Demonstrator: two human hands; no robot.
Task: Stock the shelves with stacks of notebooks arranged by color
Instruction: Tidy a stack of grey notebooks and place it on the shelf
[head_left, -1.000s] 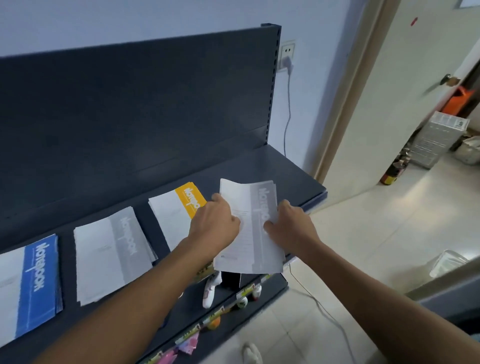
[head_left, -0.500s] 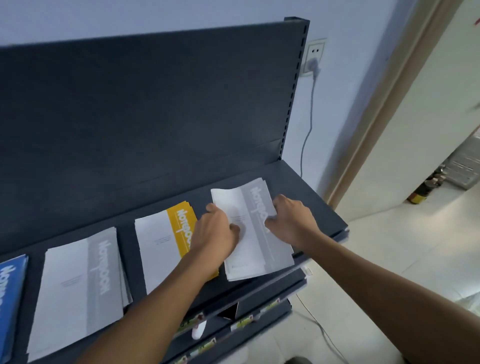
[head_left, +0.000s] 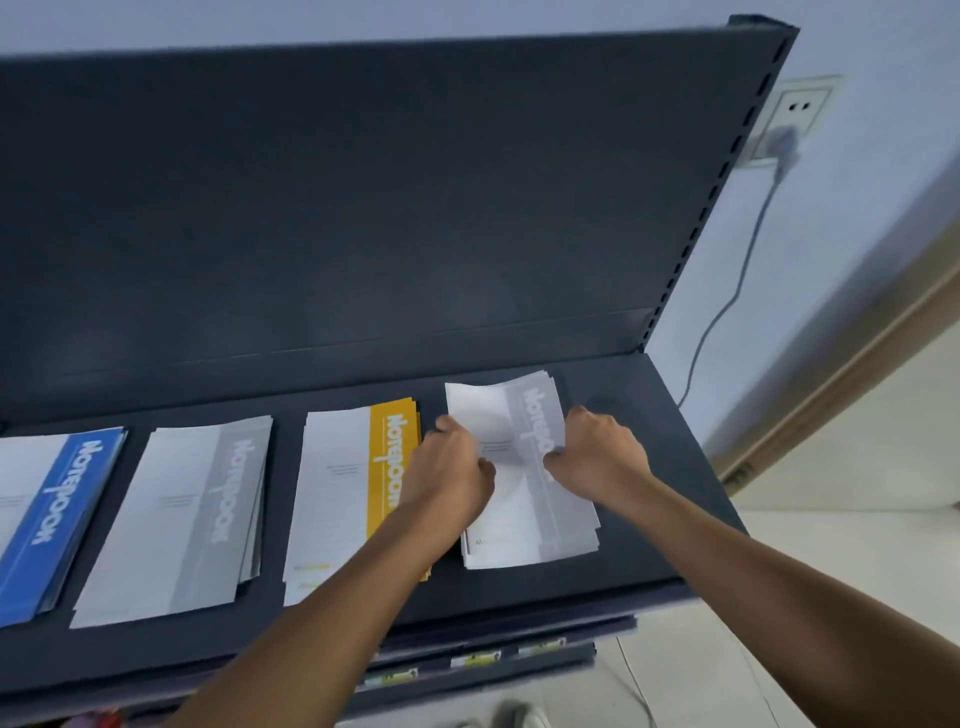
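Note:
A grey-and-white notebook stack (head_left: 524, 519) lies on the dark shelf (head_left: 639, 525) at its right end. My left hand (head_left: 452, 478) grips the stack's left edge, fingers curled over it. My right hand (head_left: 597, 457) grips its right edge the same way. To the left lie a yellow notebook stack (head_left: 353, 493), a second grey notebook stack (head_left: 182, 514) and a blue notebook stack (head_left: 47, 514), each flat on the shelf. My left forearm covers the yellow stack's lower right corner.
The shelf's dark back panel (head_left: 337, 208) rises behind the stacks. Lower shelf edges with price labels (head_left: 478, 660) show below. A wall socket (head_left: 789, 124) with a plug and hanging cable sits to the right, beside a door frame (head_left: 852, 364).
The grey stack came down from above the shelf's front edge and now lies flat on the shelf, further back. Both hands stayed on its edges. The view shifted left and closer.

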